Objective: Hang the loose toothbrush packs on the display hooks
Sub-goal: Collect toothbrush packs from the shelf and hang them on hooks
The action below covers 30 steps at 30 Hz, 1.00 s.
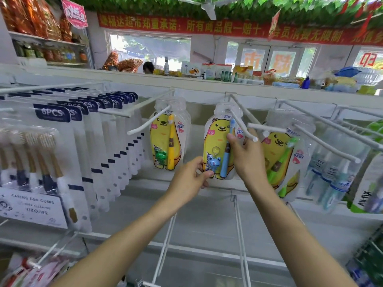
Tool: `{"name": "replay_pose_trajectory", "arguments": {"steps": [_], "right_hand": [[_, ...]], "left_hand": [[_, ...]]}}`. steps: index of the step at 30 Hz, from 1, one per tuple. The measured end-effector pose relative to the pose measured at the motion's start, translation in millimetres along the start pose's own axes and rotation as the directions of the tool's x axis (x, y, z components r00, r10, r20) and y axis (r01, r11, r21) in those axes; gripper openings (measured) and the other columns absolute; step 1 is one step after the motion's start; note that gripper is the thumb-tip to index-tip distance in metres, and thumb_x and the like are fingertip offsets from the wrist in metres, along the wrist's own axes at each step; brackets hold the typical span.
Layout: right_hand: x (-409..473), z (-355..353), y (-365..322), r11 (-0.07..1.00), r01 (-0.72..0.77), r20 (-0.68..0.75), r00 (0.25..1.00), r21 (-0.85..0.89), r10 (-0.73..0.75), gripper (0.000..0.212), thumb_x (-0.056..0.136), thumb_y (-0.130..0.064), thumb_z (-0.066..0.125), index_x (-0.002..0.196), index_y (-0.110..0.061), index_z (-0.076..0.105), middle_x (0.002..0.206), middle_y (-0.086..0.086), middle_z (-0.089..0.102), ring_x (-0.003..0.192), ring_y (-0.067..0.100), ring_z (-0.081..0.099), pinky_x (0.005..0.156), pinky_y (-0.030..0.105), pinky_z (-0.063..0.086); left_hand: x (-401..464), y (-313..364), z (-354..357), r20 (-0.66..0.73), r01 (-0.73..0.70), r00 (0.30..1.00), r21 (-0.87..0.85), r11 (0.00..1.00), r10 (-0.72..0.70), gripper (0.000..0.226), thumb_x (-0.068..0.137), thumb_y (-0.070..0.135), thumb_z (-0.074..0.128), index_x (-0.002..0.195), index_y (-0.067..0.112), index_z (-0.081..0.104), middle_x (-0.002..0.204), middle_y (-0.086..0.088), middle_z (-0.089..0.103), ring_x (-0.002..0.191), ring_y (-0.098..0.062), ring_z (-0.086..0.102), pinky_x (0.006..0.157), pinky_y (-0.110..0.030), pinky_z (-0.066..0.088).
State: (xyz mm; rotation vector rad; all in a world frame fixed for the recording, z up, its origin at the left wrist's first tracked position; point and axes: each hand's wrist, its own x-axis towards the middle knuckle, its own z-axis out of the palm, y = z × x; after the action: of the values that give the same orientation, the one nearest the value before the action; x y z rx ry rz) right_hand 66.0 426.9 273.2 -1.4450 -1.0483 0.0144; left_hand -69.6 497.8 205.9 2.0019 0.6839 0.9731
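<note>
Head view. Shop display wall with white wire hooks on a white rail. The middle hook (241,119) carries a clear pack with a yellow bear card, a blue toothbrush and a blue frog charm: the blue toothbrush pack (219,141). Its hang hole is threaded on the hook, and the pack sits well back near the rail, roughly upright.

The left hand (190,179) pinches the pack's lower left corner, thumb on the front just beside the frog charm, fingers curled behind. The right hand (246,156) grips the pack's right edge at mid-height, thumb pressed on the front near the brush handle, the other fingers wrapped behind the pack. Both forearms reach up from the bottom edge of the frame.

One hook to the left hangs a yellow toothbrush pack (167,139) with a green frog charm, apart from the hands. One hook to the right hangs a green toothbrush pack (284,154), tilted, just beside the right wrist. Far left: a dense row of 6PCS packs (62,146). Far right: packs of bluish brushes, blurred. Two bare lower hooks (238,235) project below the hands.
</note>
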Motion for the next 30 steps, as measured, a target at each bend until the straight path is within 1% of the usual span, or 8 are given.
{"name": "replay_pose_trajectory", "arguments": {"steps": [3,7,13,15,18,21,24,30], "right_hand": [[7.6,2.4,5.1,0.996,-0.001,-0.006,1.0,-0.094,0.0,0.024,0.1,-0.026,0.058,0.11,-0.007,0.05,0.095,0.01,0.066,0.085,0.028,0.063,0.073,0.044,0.053],[11.2,4.3,7.1,0.979,-0.052,0.007,0.999,-0.2,0.054,0.031,0.102,-0.032,0.054,0.105,-0.001,0.05,0.07,-0.002,0.051,0.059,0.013,0.05,0.053,0.028,0.036],[10.9,2.6,-1.9,0.965,-0.093,0.02,0.995,-0.246,0.101,0.031,0.103,-0.031,0.053,0.107,-0.001,0.049,0.069,-0.006,0.046,0.056,0.006,0.042,0.043,0.018,0.028],[3.5,-1.5,-6.7,0.954,-0.1,0.025,0.993,-0.283,0.112,0.029,0.102,-0.028,0.056,0.109,-0.001,0.049,0.077,0.0,0.051,0.061,0.008,0.044,0.048,0.018,0.027],[-18.3,-11.3,-7.6,0.953,-0.059,0.053,0.996,-0.297,0.078,0.027,0.095,-0.011,0.061,0.119,-0.007,0.048,0.108,0.007,0.062,0.089,0.018,0.055,0.072,0.027,0.04],[-51.3,-18.7,-10.8,0.963,-0.025,0.105,0.993,-0.268,0.056,0.042,0.089,-0.002,0.061,0.126,-0.016,0.048,0.121,0.005,0.065,0.108,0.023,0.062,0.088,0.036,0.05],[-85.0,-27.2,-12.7,0.923,0.03,0.185,0.982,-0.383,0.044,0.052,0.091,-0.001,0.06,0.139,-0.014,0.047,0.133,0.005,0.06,0.122,0.024,0.058,0.1,0.04,0.048],[-151.4,-60.7,-11.4,0.775,0.228,0.341,0.94,-0.59,-0.018,0.053,0.09,0.0,0.061,0.14,-0.007,0.049,0.137,0.014,0.054,0.121,0.033,0.055,0.097,0.037,0.042]], "left_hand": [[6.4,-2.9,5.0,-0.002,0.002,1.0,0.038,0.999,-0.002,0.021,0.097,0.017,0.064,0.117,0.016,0.062,0.098,-0.005,0.07,0.063,-0.018,0.073,0.065,-0.041,0.062],[10.6,-4.2,9.3,-0.003,0.015,1.0,0.059,0.998,-0.014,0.021,0.098,0.017,0.063,0.119,0.014,0.061,0.102,-0.006,0.07,0.059,-0.016,0.072,0.066,-0.046,0.063],[10.4,4.1,7.1,-0.022,0.08,0.997,0.021,0.997,-0.08,0.02,0.099,0.018,0.062,0.118,0.017,0.061,0.106,-0.004,0.066,0.061,-0.02,0.073,0.069,-0.047,0.063],[3.2,3.9,6.5,-0.012,0.108,0.994,0.041,0.993,-0.108,0.015,0.099,0.024,0.061,0.112,0.017,0.062,0.098,0.0,0.068,0.061,-0.017,0.073,0.07,-0.048,0.062],[-16.3,-0.2,1.2,0.071,0.18,0.978,0.187,0.966,-0.196,0.028,0.097,0.037,0.062,0.114,0.016,0.068,0.09,0.003,0.075,0.069,-0.015,0.073,0.076,-0.039,0.061],[-40.9,-1.0,-7.5,0.085,0.089,0.986,0.447,0.89,-0.141,0.033,0.094,0.041,0.064,0.119,0.022,0.071,0.102,0.005,0.076,0.091,-0.016,0.07,0.079,-0.027,0.053],[-65.9,4.8,-15.8,0.079,0.008,0.995,0.57,0.822,-0.064,0.036,0.092,0.041,0.063,0.127,0.03,0.063,0.116,0.01,0.07,0.108,-0.018,0.064,0.089,-0.033,0.052],[-110.6,20.3,-16.5,0.122,-0.179,0.984,0.686,0.706,0.131,0.047,0.091,0.034,0.06,0.137,0.027,0.051,0.13,0.001,0.055,0.12,-0.025,0.049,0.094,-0.043,0.05]]}}
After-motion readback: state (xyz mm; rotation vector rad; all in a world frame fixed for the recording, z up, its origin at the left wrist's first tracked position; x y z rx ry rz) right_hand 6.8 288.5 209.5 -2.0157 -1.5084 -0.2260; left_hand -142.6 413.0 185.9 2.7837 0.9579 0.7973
